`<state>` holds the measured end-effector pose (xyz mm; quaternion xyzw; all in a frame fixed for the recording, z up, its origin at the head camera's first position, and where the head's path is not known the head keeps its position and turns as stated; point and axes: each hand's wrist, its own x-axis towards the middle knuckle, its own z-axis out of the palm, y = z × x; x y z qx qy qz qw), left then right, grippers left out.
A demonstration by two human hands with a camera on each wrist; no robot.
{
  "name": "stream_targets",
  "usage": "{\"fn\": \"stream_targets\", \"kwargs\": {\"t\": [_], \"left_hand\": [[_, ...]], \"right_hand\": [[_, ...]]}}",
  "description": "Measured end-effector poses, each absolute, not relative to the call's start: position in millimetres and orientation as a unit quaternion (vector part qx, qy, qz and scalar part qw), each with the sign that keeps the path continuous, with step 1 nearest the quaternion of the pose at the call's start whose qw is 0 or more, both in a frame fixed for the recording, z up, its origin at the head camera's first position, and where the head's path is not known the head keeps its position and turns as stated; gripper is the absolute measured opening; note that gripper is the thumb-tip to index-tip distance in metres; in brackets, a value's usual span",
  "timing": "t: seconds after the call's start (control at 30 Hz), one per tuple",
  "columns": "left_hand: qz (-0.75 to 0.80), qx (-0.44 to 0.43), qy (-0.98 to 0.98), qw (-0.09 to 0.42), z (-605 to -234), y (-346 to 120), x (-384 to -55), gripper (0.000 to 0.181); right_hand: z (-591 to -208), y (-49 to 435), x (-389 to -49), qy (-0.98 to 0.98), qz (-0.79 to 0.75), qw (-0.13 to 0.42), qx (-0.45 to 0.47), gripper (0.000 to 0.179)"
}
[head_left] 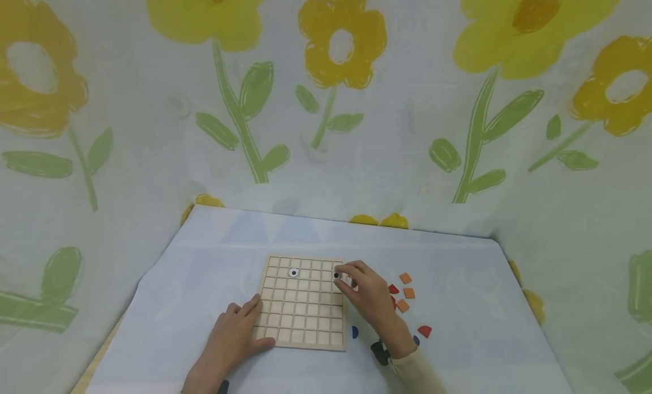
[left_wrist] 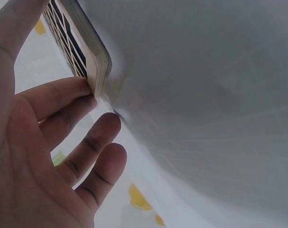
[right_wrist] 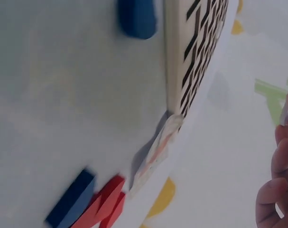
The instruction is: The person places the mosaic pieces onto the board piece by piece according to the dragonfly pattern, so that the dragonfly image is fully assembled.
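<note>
Left hand (head_left: pixel 234 329), fingers loosely spread, touched the wooden board (head_left: pixel 300 321)'s left edge on the table (head_left: pixel 468 303), likely to stop sliding. Right hand (head_left: pixel 369 295) pinched one dotted disc (head_left: pixel 336 275) at its right side; another disc (head_left: pixel 294 273) sat on it. Orange tiles (head_left: pixel 410 293), red pieces (head_left: pixel 425 331), blue pieces (head_left: pixel 355 332) lay right; right hand partly covered a wrapper (right_wrist: pixel 155 152).

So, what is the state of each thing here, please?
Grid board: lying flat
Left hand: touching the board's edge
Right hand: pinching a dotted piece
Eye piece: dot-up on the board
Orange squares: loose, flat
Red pieces: loose
Blue pieces: loose
Plastic packet: crumpled, beside the board
</note>
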<state>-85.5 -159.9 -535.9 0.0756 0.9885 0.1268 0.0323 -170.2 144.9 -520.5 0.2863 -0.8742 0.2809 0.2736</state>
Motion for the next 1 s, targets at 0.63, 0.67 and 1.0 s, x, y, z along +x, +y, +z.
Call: {"fn": "stream_targets", "kwargs": {"t": [0.63, 0.67, 1.0], "left_hand": [[0.123, 0.076, 0.989, 0.043, -535, -161, -90, 0.096], [0.123, 0.076, 0.989, 0.044, -535, -161, -90, 0.096], [0.125, 0.080, 0.988, 0.044, -526, -160, -90, 0.095]], "right_hand": [[-517, 82, -204, -0.925, 0.260, 0.118, 0.252, 0.027], [-518, 80, -207, -0.927, 0.256, 0.108, 0.251, 0.026], [-518, 66, -224, -0.948, 0.204, 0.016, 0.243, 0.024]]}}
